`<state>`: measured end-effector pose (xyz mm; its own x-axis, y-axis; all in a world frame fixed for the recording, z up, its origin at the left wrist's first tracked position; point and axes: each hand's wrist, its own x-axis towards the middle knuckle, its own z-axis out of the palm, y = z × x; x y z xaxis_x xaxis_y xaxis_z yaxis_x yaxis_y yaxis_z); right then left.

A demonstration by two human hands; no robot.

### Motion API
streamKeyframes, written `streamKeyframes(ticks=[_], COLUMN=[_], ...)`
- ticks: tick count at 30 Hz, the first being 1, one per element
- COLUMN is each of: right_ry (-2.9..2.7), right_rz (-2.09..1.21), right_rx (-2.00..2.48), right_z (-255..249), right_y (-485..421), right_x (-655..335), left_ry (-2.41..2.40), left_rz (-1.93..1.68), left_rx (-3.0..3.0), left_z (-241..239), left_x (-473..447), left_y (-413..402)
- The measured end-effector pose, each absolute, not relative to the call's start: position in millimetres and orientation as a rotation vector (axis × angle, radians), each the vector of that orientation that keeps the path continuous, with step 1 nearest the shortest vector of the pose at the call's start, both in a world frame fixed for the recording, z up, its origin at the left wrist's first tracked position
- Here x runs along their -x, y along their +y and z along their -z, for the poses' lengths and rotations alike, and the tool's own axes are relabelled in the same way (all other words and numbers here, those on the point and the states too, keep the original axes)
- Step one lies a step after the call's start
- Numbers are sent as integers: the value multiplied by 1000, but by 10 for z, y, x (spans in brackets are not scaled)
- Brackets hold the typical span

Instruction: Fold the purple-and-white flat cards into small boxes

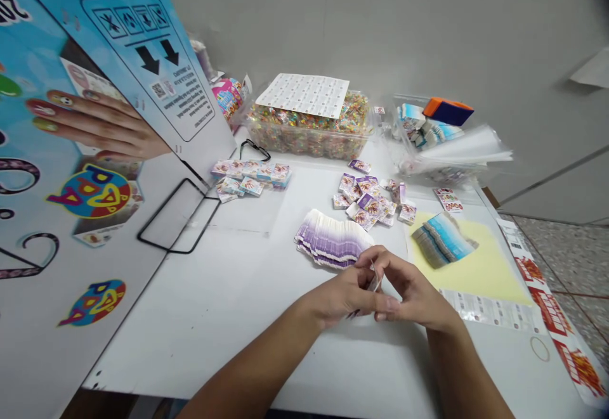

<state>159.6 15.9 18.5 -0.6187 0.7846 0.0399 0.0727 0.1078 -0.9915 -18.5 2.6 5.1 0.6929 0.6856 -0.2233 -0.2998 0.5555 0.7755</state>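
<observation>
My left hand and my right hand meet above the table, fingers closed around a small printed cardboard piece. It is seen nearly edge-on and partly covered by my fingers, so I cannot tell whether it is flat or folded up. Just beyond my left hand lies a fanned stack of purple-and-white card pieces. Behind that stack several small purple-and-white boxes sit in a loose pile. To the right of my right hand, a blue-and-grey stack of card pieces rests on a yellow sheet.
A clear bin of colourful small packets stands at the back, a sticker sheet on top. Right of it is a plastic tub with an orange-and-blue block. A large printed display board rises at left, near rows of small boxes.
</observation>
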Motion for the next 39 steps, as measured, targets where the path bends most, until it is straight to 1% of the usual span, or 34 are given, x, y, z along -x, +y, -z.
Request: streamKeyframes(ticks=[7,11,18,21,25,28,34,39], right_ry=[-1890,-1971,-1710,-1619,-1605,-1709,-2057,-1923], right_rz=[-1463,-1534,-1725,-1731,-1610,-1469,-1164,-890], right_rx=[846,825,757,776,802,845,981,1018], right_z=[-245,-262,-171,-98,-57,-101,-150,-1], right_y=[176,190,173,167,220,266,227,125], right_x=[-1584,-1569,-1631,-1638,-1669,-1696,-1545,-1404], left_ry=[491,476,479,496,614,758,695,905], left_rz=[-613,-635,-615,-631,-763,-887,-770,-989], left_rx=[-735,-645,-673,-689,-786,-868,-567,-490], left_z=[-21,-10,29,21,-10,-6,35,26], left_x=[154,139,170,136,92,86,25,-42], left_y=[2,11,32,26,33,44,30,-26])
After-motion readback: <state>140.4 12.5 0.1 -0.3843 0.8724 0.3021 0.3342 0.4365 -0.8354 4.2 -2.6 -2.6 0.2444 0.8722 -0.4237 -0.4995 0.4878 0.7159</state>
